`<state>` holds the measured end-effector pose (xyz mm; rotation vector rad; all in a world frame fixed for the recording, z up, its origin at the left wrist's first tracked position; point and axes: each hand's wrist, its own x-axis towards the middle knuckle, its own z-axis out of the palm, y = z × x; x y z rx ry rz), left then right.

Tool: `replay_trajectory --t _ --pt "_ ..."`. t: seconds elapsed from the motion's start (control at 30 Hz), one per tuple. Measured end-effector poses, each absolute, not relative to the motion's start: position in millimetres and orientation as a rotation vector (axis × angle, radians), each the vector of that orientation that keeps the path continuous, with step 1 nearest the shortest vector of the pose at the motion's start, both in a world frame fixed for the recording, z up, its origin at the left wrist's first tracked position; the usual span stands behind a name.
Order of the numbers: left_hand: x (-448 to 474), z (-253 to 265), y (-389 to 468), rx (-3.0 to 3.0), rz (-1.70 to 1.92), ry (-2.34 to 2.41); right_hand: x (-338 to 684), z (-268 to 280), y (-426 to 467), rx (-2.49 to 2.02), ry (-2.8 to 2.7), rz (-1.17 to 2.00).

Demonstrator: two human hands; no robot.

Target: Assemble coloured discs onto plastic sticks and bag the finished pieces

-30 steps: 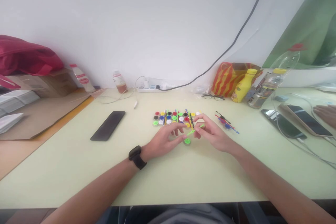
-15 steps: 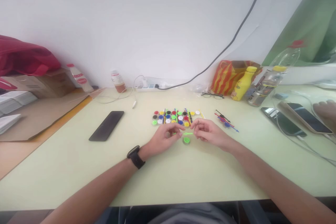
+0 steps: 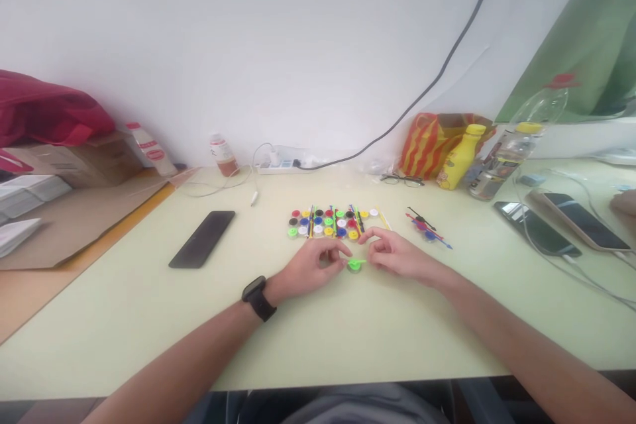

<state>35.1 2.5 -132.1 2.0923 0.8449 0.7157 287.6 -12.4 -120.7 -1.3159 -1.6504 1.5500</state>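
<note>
A green arrow-shaped pointer (image 3: 358, 262) lies across the top of a small round green-topped piece (image 3: 354, 267) on the table. The thumb and index finger of my left hand (image 3: 313, 266) close around the pointer's left end. My right hand (image 3: 397, 254) is by the other end, index finger and thumb apart; whether a fingertip touches the pointer, I cannot tell. Just beyond both hands sit rows of small round coloured pieces (image 3: 328, 222) with coloured sticks between them. Right of my right hand lies a group of black, red and blue arrow pointers (image 3: 428, 230).
A black phone (image 3: 202, 239) lies left; two more phones (image 3: 586, 220) with cables lie right, near another person's hand (image 3: 625, 203). Along the wall stand a power strip (image 3: 282, 166), glasses (image 3: 402, 180), a yellow bottle (image 3: 461, 159) and a striped bag (image 3: 422, 144). Cardboard (image 3: 79, 218) covers the left side.
Both hands have shifted slightly, and the green pointer has come down toward me onto the round green piece. The other person's hand at the right has drawn mostly out of view.
</note>
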Motion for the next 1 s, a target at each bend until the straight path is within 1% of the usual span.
replay_trajectory --t 0.2,0.37,0.53,0.8,1.0 --pt "36 -132 2 2.104 0.746 0.846 289 -120 -11 -1.313 -1.596 1.59" --pt "37 -132 2 2.138 0.729 0.836 292 -121 -10 -1.364 -1.637 1.562" --pt "37 -131 -1 2.234 0.729 0.817 291 -121 -12 -1.3 -1.689 1.539" --pt "36 -126 -1 2.466 0.769 0.798 285 -129 -9 -1.3 -1.747 1.355" --pt "36 -121 -2 2.635 0.659 0.76 286 -131 -10 -1.282 -1.796 1.326"
